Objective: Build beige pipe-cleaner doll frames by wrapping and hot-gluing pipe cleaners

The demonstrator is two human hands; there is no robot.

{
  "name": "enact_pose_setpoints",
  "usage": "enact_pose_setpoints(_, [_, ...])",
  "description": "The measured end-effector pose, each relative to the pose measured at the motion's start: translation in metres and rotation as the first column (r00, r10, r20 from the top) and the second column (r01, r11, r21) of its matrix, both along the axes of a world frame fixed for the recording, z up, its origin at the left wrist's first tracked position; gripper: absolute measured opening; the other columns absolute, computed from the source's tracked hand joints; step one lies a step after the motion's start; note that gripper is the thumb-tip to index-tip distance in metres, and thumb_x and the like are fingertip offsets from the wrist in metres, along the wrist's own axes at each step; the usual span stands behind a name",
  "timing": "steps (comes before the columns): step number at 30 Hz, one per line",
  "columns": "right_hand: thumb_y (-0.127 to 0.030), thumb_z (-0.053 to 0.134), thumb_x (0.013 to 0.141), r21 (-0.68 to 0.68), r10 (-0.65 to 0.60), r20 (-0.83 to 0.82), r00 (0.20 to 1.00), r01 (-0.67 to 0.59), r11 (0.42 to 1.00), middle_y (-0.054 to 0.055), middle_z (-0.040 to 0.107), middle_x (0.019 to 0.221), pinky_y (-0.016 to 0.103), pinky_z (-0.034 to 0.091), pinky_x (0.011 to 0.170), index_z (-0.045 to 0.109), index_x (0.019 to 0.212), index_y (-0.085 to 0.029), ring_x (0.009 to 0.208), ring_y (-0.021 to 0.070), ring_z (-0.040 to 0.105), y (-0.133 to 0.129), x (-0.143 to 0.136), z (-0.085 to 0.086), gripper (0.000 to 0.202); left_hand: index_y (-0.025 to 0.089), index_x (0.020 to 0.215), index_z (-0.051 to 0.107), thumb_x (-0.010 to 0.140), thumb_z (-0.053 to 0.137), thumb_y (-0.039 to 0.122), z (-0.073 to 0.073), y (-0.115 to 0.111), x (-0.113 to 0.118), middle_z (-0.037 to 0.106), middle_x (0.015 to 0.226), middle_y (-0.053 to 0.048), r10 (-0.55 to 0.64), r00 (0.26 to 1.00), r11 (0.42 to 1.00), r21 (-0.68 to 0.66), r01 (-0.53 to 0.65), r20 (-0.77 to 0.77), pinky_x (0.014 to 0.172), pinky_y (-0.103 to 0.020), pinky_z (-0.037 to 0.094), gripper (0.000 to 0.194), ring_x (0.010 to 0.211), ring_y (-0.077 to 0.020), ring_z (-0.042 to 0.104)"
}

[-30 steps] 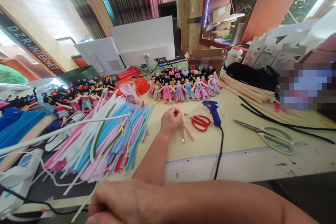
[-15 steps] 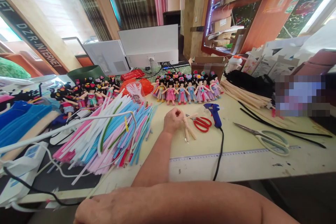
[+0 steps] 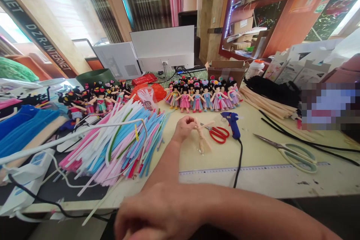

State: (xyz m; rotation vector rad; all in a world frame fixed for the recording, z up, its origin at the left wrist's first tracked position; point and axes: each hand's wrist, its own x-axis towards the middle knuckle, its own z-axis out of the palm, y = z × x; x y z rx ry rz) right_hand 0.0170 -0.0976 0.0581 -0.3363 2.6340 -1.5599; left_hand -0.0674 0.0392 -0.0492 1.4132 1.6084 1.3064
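- One beige doll body (image 3: 201,138) sits mid-table, left hand (image 3: 185,127) pinching its upper end. Right hand (image 3: 146,210) is curled low at 7 o'clock, blurry, can't tell if it's gripping anything.
- Clear bag (image 3: 146,96) at 10 o'clock has pale strands in it; cardboard box (image 3: 226,71) at 1 o'clock is open-topped, contents hidden.
- Dark strip (image 3: 42,37) way up at 10 o'clock reads "DZR-INTERNET", fwiw.
- Fuzzy stems (image 3: 112,146) crowd 9 o'clock, dressed dolls (image 3: 202,97) 12, red-handled scissors (image 3: 218,134) and glue gun (image 3: 233,124) around 3.
- Ruler (image 3: 253,167) runs near the front edge; yellowish mat (image 3: 255,153) shows between gun cord and big shears (image 3: 292,152).
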Motion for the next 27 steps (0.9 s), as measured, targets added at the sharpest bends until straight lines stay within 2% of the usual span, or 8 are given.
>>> enact_pose_setpoints(2, [-0.032,0.057,0.093,-0.077,-0.178,-0.171,0.969,0.166,0.983,0.002,0.066,0.085,0.02,0.05,0.075,0.059,0.083,-0.018,0.083,0.0121,0.062,0.025,0.031,0.01,0.017,0.016,0.07,0.057,0.069,0.052,0.012,0.007,-0.003,-0.002,0.062,0.072,0.0,-0.075,0.994,0.997,0.008,0.075,0.083,0.074,-0.027,0.05,0.007,0.071,-0.0122,0.059])
enact_pose_setpoints(4, [-0.03,0.052,0.094,-0.141,-0.462,-0.294,0.837,0.44,0.887,0.002,0.064,0.081,0.023,0.05,0.074,0.059,0.083,-0.019,0.079,0.0123,0.061,0.057,0.058,0.016,0.017,0.016,0.068,0.057,0.069,0.054,0.012,0.013,-0.007,-0.005,0.063,0.073,-0.001,-0.171,0.962,0.985,0.055,0.163,0.214,0.075,-0.028,0.049,0.005,0.074,-0.0132,0.059])
enact_pose_setpoints(6, [-0.031,0.053,0.092,-0.213,-0.736,-0.355,0.576,0.717,0.664,-0.001,0.059,0.072,0.023,0.048,0.063,0.059,0.081,-0.019,0.066,0.0112,0.056,0.09,0.076,0.014,0.017,0.015,0.068,0.058,0.068,0.057,0.013,0.02,-0.011,-0.006,0.063,0.071,0.0,-0.239,0.916,0.971,0.106,0.216,0.321,0.075,-0.028,0.047,0.002,0.073,-0.0131,0.058])
enact_pose_setpoints(8, [-0.032,0.055,0.088,-0.279,-0.874,-0.336,0.351,0.849,0.448,-0.001,0.057,0.068,0.022,0.044,0.054,0.06,0.079,-0.019,0.059,0.0101,0.051,0.121,0.083,0.002,0.016,0.015,0.068,0.059,0.064,0.06,0.014,0.025,-0.014,-0.007,0.061,0.069,0.001,-0.265,0.892,0.964,0.111,0.241,0.366,0.074,-0.027,0.046,0.004,0.07,-0.012,0.056])
enact_pose_setpoints(10, [-0.033,0.057,0.084,-0.303,-0.936,-0.234,0.262,0.895,0.326,0.0,0.059,0.069,0.022,0.042,0.05,0.063,0.08,-0.019,0.056,0.0103,0.052,0.144,0.083,-0.014,0.016,0.016,0.067,0.059,0.059,0.063,0.015,0.03,-0.017,-0.006,0.061,0.068,0.001,-0.273,0.875,0.961,0.08,0.263,0.4,0.074,-0.028,0.046,0.008,0.067,-0.0115,0.054])
enact_pose_setpoints(16, [-0.032,0.07,0.069,-0.383,-0.908,0.055,0.416,0.848,0.365,0.0,0.066,0.068,0.024,0.046,0.054,0.068,0.077,-0.017,0.059,0.0111,0.058,0.164,0.077,-0.054,0.018,0.017,0.065,0.059,0.053,0.068,0.02,0.038,-0.02,0.001,0.057,0.065,0.002,-0.274,0.853,0.953,0.008,0.302,0.444,0.072,-0.028,0.044,0.016,0.066,-0.0125,0.052])
enact_pose_setpoints(21, [-0.029,0.081,0.059,-0.488,-0.903,0.189,0.387,0.835,0.255,-0.005,0.06,0.057,0.021,0.044,0.052,0.063,0.068,-0.016,0.053,0.0086,0.054,0.166,0.076,-0.064,0.024,0.018,0.066,0.063,0.059,0.068,0.023,0.042,-0.018,0.001,0.058,0.065,0.002,-0.262,0.928,0.959,-0.032,0.28,0.264,0.072,-0.027,0.044,0.01,0.067,-0.0132,0.052])
enact_pose_setpoints(27, [-0.02,0.083,0.059,-0.517,-0.895,0.222,0.387,0.825,0.229,-0.007,0.059,0.06,0.019,0.041,0.051,0.06,0.071,-0.017,0.053,0.0069,0.051,0.175,0.075,-0.076,0.026,0.021,0.067,0.063,0.063,0.066,0.038,0.051,-0.016,0.004,0.062,0.067,0.0,-0.241,0.969,0.958,-0.15,0.246,0.048,0.068,-0.029,0.047,0.018,0.07,-0.0185,0.057])
